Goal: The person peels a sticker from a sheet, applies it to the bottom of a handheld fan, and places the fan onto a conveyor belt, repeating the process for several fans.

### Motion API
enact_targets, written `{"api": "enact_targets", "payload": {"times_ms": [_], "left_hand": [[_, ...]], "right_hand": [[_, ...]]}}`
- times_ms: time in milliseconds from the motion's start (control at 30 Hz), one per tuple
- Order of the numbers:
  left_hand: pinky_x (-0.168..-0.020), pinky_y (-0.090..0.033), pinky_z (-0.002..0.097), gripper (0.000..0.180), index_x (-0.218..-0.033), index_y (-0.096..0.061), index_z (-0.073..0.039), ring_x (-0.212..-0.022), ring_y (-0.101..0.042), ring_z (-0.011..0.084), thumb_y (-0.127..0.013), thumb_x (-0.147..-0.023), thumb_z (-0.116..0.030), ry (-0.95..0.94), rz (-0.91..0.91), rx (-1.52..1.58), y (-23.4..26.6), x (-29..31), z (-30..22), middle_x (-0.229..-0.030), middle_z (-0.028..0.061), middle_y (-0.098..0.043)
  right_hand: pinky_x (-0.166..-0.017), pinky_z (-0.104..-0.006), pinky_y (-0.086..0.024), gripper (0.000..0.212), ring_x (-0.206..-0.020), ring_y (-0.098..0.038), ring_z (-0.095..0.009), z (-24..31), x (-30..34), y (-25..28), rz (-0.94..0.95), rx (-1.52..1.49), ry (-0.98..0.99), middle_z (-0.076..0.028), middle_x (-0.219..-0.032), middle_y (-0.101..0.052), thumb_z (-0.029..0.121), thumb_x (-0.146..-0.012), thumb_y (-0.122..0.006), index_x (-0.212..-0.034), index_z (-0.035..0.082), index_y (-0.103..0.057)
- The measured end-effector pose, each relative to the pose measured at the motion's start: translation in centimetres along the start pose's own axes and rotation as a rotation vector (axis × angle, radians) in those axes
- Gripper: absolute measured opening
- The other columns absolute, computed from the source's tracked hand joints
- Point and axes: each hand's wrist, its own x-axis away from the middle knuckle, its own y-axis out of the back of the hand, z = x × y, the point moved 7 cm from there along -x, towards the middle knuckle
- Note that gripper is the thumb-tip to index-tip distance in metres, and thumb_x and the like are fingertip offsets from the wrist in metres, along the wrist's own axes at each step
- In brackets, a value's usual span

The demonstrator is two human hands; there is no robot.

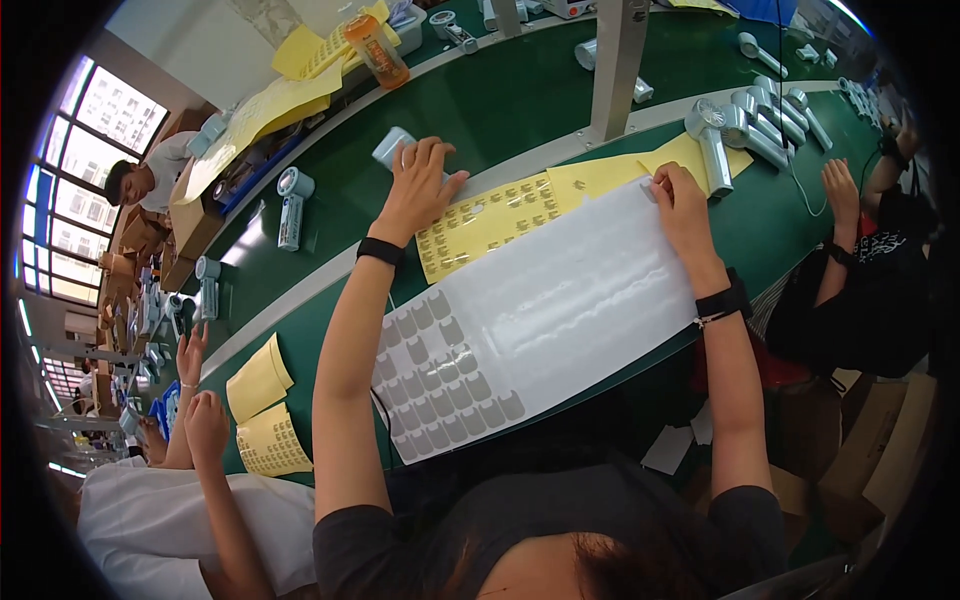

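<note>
My left hand [420, 185] reaches over a pale blue handheld fan [392, 148] on the green work surface. Its thumb stands apart and its fingers stretch across the fan, hiding most of it. At the far right corner of a large white sheet [590, 300], the fingertips of my right hand [685, 210] are pinched together. A small greyish bit shows beside them, too little to name. Rows of grey stickers [440, 375] cover the sheet's left end; the rest is bare backing. Partly under the sheet lies a yellow sticker sheet [490, 225] with small dark labels.
Several pale blue fans [710, 140] lie at the right, near a thin cable. Another fan [290, 205] stands to the left. A metal post [615, 70] rises from the bench. Yellow sheets [270, 440] lie by a neighbour's hand [207, 428]. Another person's arm [842, 200] is at right.
</note>
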Motion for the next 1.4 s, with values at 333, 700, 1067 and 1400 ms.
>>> {"api": "enact_targets", "payload": {"times_ms": [333,700,1067,1400], "left_hand": [[-0.108,-0.028,0.0534,0.05,-0.125,-0.048,-0.004,-0.122,-0.042,0.0335,-0.06,-0.092,-0.039,0.536,0.056,-0.215,4.7,8.9,9.8,-0.126,0.0163,-0.048],[-0.08,-0.052,0.0504,0.057,-0.112,-0.053,0.003,-0.105,-0.059,0.0374,-0.075,-0.08,-0.039,1.134,0.143,-0.228,6.9,18.0,16.6,-0.113,0.0188,-0.057],[-0.079,-0.052,0.0398,0.033,-0.105,-0.054,-0.001,-0.093,-0.063,0.0297,-0.072,-0.085,-0.021,0.859,-0.451,0.016,11.0,12.4,13.0,-0.101,0.0154,-0.062],[-0.087,-0.047,0.03,0.057,-0.111,-0.032,-0.003,-0.1,-0.057,0.022,-0.079,-0.078,-0.002,0.395,-0.697,0.863,11.1,8.1,-2.6,-0.117,0.0181,-0.051]], "right_hand": [[-0.065,-0.0342,-0.049,0.01,-0.071,-0.062,-0.027,1.8,0.2,0.7,-0.023,0.136,0.138,-0.013,-0.085,-0.062,0.004,-0.087,-0.062,-0.096,0.0,-0.063],[-0.076,-0.032,-0.047,0.009,-0.079,-0.058,-0.026,3.0,0.3,0.7,-0.027,0.246,0.263,-0.011,-0.085,-0.057,0.005,-0.089,-0.061,-0.092,-0.001,-0.055],[-0.078,-0.0281,-0.046,0.011,-0.081,-0.055,-0.015,3.5,0.4,2.3,-0.182,-0.072,0.158,-0.005,-0.091,-0.059,0.007,-0.091,-0.063,-0.096,0.001,-0.056],[-0.074,-0.0206,-0.044,0.011,-0.082,-0.054,-0.007,3.3,2.3,2.4,-0.044,-0.639,-0.193,0.0,-0.092,-0.058,0.002,-0.09,-0.066,-0.097,0.004,-0.056]]}}
